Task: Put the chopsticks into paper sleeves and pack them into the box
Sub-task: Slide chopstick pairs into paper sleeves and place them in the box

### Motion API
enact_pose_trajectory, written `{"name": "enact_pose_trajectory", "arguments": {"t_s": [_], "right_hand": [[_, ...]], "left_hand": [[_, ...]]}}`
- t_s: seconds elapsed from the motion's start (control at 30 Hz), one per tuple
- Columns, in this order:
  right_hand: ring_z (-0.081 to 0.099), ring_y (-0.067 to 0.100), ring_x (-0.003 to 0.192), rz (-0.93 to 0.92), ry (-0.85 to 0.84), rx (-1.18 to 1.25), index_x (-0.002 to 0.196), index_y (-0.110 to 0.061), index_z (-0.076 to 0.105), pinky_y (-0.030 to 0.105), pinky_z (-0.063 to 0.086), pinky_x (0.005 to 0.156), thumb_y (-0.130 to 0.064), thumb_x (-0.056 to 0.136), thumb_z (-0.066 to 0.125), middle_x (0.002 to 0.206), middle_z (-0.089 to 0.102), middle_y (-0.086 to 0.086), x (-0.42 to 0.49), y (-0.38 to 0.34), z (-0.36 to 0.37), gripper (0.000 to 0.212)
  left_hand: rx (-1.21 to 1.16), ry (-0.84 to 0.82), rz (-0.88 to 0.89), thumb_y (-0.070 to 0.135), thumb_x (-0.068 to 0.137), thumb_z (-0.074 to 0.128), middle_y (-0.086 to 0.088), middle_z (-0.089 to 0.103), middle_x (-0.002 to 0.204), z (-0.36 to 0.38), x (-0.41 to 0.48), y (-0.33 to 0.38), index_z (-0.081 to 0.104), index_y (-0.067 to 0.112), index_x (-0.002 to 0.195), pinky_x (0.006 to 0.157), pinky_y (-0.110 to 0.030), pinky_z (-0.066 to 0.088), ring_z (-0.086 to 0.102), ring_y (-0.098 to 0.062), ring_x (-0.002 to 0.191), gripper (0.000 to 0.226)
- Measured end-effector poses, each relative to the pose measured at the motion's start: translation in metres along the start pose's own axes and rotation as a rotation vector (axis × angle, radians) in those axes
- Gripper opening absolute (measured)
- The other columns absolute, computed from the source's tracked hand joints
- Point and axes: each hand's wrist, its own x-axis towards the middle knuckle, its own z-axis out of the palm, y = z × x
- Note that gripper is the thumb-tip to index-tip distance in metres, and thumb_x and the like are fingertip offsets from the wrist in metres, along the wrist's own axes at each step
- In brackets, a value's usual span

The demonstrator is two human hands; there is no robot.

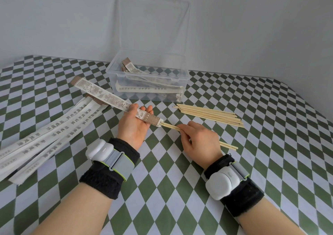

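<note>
My left hand (134, 125) holds a printed paper sleeve (100, 95) near its brown open end, with the thumb on top; the sleeve slants up to the left. My right hand (199, 139) pinches a pair of wooden chopsticks (170, 126) whose tips sit inside the sleeve's mouth; their back ends stick out behind my palm. A clear plastic box (177, 76) with its lid raised stands behind, holding several sleeved pairs.
Several loose chopsticks (209, 115) lie in a bundle right of my hands. A fan of empty white sleeves (45, 137) lies at the left on the green-and-white checked tablecloth (270, 144). A plain wall rises behind the box.
</note>
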Motion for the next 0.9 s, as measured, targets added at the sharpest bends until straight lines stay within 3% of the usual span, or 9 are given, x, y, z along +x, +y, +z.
{"name": "enact_pose_trajectory", "arguments": {"t_s": [0.33, 0.63, 0.73, 0.8, 0.9], "right_hand": [[0.045, 0.012, 0.052, 0.007, 0.012, -0.026, 0.096, -0.020, 0.068, 0.023, 0.037, 0.037, -0.024, 0.089, 0.040, 0.065, 0.053, -0.006, 0.000, 0.001, 0.001, 0.029], [0.049, 0.012, 0.057, -0.061, 0.031, 0.014, 0.103, -0.019, 0.065, 0.018, 0.031, 0.042, -0.029, 0.092, 0.030, 0.071, 0.056, -0.006, 0.000, 0.004, 0.004, 0.038], [0.054, 0.014, 0.058, -0.025, 0.062, 0.040, 0.109, -0.019, 0.058, 0.021, 0.034, 0.043, -0.032, 0.093, 0.027, 0.076, 0.061, -0.004, 0.001, 0.003, 0.003, 0.037], [0.053, 0.016, 0.054, 0.006, 0.074, 0.070, 0.110, -0.022, 0.044, 0.024, 0.035, 0.042, -0.036, 0.091, 0.024, 0.073, 0.061, -0.002, 0.001, 0.002, 0.003, 0.030], [0.048, 0.017, 0.049, -0.010, 0.065, 0.094, 0.107, -0.022, 0.032, 0.024, 0.033, 0.040, -0.038, 0.090, 0.022, 0.069, 0.059, 0.000, 0.000, 0.002, 0.005, 0.025]], "left_hand": [[0.028, -0.032, -0.010, 0.017, 0.098, 0.043, -0.009, 0.046, 0.093, 0.002, -0.004, 0.001, 0.046, 0.011, 0.098, 0.091, -0.040, 0.049, 0.059, -0.022, 0.090, 0.006], [0.058, -0.118, 0.006, 0.013, 0.098, 0.042, -0.009, 0.049, 0.092, 0.007, -0.009, -0.002, 0.046, 0.011, 0.100, 0.078, -0.036, 0.057, 0.061, -0.022, 0.089, 0.005], [0.213, -0.182, 0.003, 0.009, 0.095, 0.046, -0.008, 0.053, 0.099, 0.006, -0.010, -0.006, 0.052, 0.012, 0.102, 0.082, -0.032, 0.057, 0.059, -0.020, 0.097, 0.009], [0.387, -0.179, 0.037, 0.006, 0.093, 0.051, -0.006, 0.058, 0.102, 0.005, -0.011, -0.010, 0.055, 0.012, 0.103, 0.078, -0.026, 0.057, 0.059, -0.018, 0.102, 0.012], [0.544, -0.131, 0.106, 0.005, 0.090, 0.056, -0.004, 0.065, 0.097, 0.005, -0.015, -0.013, 0.059, 0.013, 0.099, 0.076, -0.021, 0.056, 0.064, -0.015, 0.095, 0.013]]}}
